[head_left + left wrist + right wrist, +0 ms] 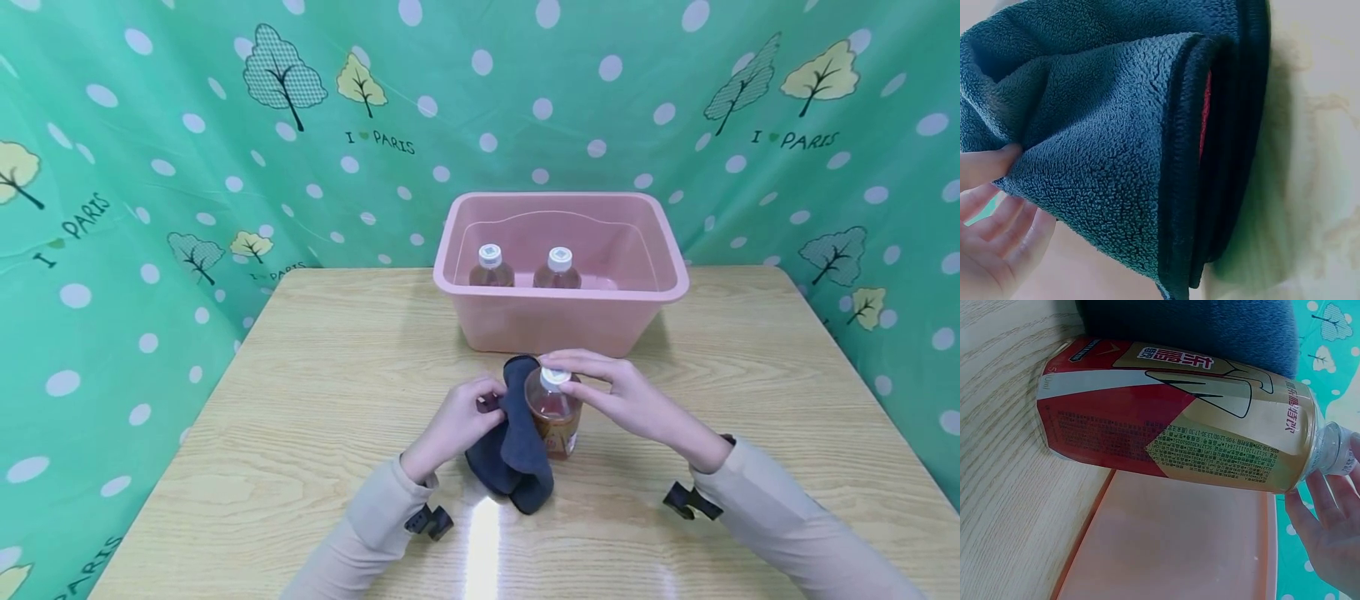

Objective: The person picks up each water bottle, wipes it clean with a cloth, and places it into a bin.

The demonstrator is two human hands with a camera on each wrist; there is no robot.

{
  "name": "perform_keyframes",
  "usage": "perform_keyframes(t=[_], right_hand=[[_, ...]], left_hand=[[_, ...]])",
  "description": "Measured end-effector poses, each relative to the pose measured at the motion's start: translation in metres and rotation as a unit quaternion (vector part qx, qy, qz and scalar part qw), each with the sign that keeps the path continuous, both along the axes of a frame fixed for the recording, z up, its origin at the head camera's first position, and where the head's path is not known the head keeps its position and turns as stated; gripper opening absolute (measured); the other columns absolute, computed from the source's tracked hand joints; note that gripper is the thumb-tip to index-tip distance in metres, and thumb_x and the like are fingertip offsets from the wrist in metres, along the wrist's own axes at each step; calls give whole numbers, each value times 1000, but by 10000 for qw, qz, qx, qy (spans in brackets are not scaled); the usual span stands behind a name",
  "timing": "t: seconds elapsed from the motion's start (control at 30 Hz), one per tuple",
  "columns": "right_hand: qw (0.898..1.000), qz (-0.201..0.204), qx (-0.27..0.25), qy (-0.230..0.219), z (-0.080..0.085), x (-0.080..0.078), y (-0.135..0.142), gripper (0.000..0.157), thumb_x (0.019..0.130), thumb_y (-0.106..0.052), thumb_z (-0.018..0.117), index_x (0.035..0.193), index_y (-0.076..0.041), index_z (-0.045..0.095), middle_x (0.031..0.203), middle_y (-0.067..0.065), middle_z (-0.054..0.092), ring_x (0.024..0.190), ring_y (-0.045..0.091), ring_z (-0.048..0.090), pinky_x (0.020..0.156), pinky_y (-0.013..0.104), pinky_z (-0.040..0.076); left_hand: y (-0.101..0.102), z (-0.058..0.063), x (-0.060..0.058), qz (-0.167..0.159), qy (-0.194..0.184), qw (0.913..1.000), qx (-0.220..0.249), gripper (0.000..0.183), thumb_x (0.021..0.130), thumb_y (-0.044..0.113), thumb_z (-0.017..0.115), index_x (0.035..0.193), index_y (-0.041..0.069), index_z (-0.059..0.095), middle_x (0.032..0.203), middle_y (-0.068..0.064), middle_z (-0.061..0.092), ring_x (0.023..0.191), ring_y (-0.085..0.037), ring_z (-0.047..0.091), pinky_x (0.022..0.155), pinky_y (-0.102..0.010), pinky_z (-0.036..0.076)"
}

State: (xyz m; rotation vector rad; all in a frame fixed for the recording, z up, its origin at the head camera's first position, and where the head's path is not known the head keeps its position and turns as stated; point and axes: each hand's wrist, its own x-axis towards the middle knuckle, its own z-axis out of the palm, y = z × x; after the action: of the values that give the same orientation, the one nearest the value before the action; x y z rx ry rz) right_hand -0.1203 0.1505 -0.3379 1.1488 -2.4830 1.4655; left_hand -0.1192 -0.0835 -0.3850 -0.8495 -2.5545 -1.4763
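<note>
My right hand (618, 392) grips the white cap of a drink bottle (557, 429), which stands upright on the table in front of the pink bin. In the right wrist view the bottle (1172, 419) shows a red and gold printed label. My left hand (463, 421) pinches a dark blue-grey cloth (525, 446) between thumb and fingers. That cloth hangs in folds along the bottle's left side, its lower end at the tabletop. Up close, the cloth (1104, 144) has a fuzzy texture, a dark stitched hem and a sliver of red inside a fold.
Behind the bottle is a pink plastic bin (555, 321). Two white-capped bottles stand inside it, a left one (491, 271) and a middle one (558, 271). Under everything lies a light wood table (322, 375), with a green dotted curtain (450, 108) around its back and sides.
</note>
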Motion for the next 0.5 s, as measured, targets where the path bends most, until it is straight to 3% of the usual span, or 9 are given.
perform_keyframes(t=[0.5], right_hand=[[10000,20,-71,16,0,0,0,33,85,-3,54,118,-6,56,120,3,55,115,12,45,92,17,35]], left_hand=[[1,-21,-4,6,-268,9994,-231,14,70,-9,58,82,-1,59,83,-10,61,69,-18,57,63,-22,47]])
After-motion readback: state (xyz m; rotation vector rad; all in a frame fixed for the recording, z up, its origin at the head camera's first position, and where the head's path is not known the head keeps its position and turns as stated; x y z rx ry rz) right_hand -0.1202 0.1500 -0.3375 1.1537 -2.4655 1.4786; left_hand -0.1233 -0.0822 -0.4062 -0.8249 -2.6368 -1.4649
